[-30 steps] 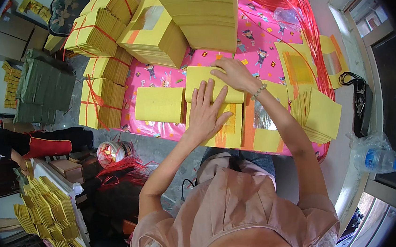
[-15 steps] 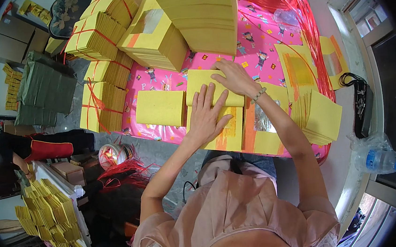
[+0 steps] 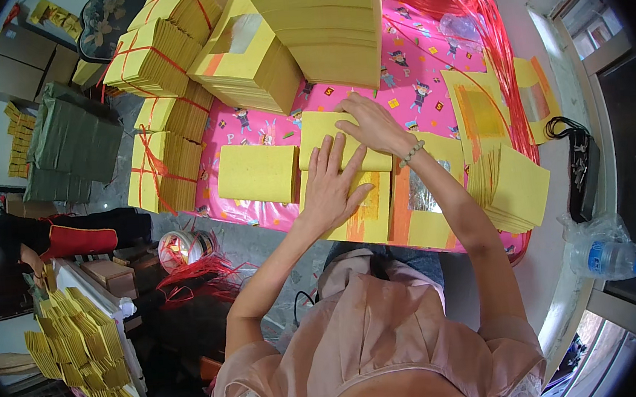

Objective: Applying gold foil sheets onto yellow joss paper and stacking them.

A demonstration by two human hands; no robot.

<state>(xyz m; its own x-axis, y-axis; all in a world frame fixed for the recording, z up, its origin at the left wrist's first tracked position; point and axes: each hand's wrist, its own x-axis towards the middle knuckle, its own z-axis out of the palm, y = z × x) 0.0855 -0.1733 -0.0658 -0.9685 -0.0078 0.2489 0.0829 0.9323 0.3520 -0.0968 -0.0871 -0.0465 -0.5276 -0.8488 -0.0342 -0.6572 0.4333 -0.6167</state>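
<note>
A yellow paper sheet (image 3: 318, 127), folded over, lies in front of me on the pink patterned tablecloth (image 3: 247, 208). My left hand (image 3: 329, 188) rests flat across its near fold, fingers spread. At the far edge my right hand (image 3: 374, 124) touches the paper with bent fingers, its thumb held apart; a beaded bracelet circles that wrist. Under the fold is yellow paper with an orange patch (image 3: 365, 217). Just right of it lies another sheet with an orange stripe and a silver square (image 3: 424, 197), partly hidden by my forearm. A small folded yellow stack (image 3: 258, 175) sits left of my hands.
Tall yellow paper stacks (image 3: 327, 39) stand at the back, with bundles tied in red string (image 3: 167, 162) on the left. Loose folded sheets (image 3: 517, 185) and red plastic strands (image 3: 498, 54) lie on the right. Co-workers handle yellow paper bundles (image 3: 81, 340) at the lower left.
My right hand's fingers have shifted slightly at the paper's far edge; my left hand stays in place. At the lower left, the co-workers' hands have moved.
</note>
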